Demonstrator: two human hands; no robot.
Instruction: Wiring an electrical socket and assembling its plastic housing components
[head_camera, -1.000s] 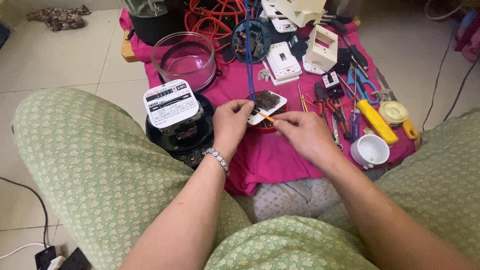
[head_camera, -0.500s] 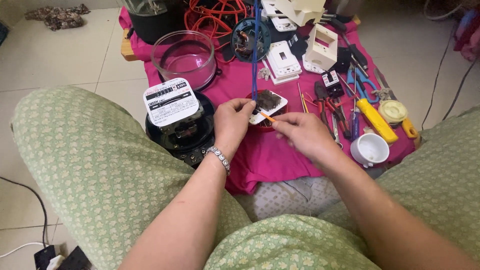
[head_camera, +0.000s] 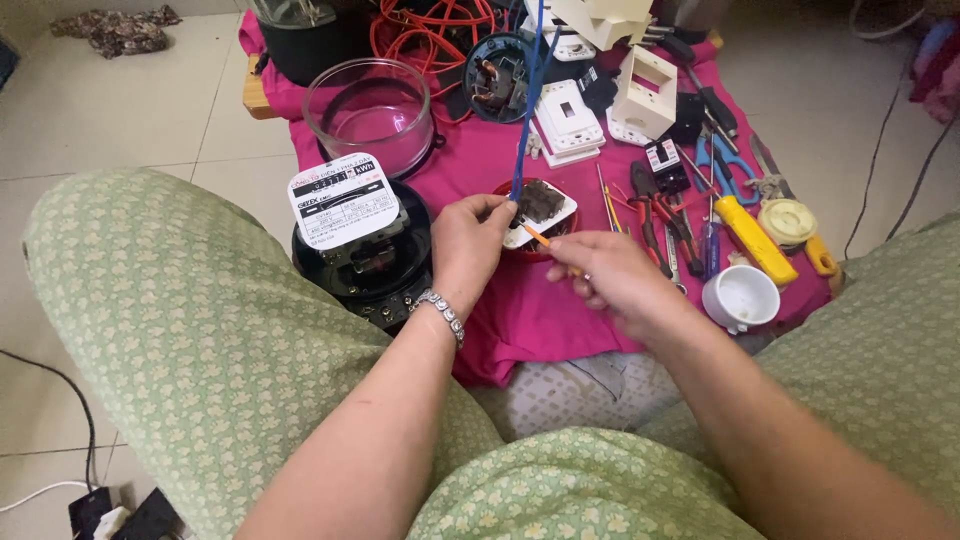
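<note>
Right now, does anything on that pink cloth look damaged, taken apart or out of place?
Yes. The black electricity meter sits open, its glass dome standing apart behind it. The left hand steadies a small opened socket with a blue wire rising from it; the right hand probes it.

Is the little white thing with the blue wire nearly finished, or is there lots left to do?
Partly done, it seems. The blue wire already reaches down into the small white fitting, which the left hand holds steady. Right now the right hand points a thin orange-handled tool at it. The fitting's insides are uncovered, and white cover plates lie loose on the pink cloth, so closing up looks left to do.
</note>
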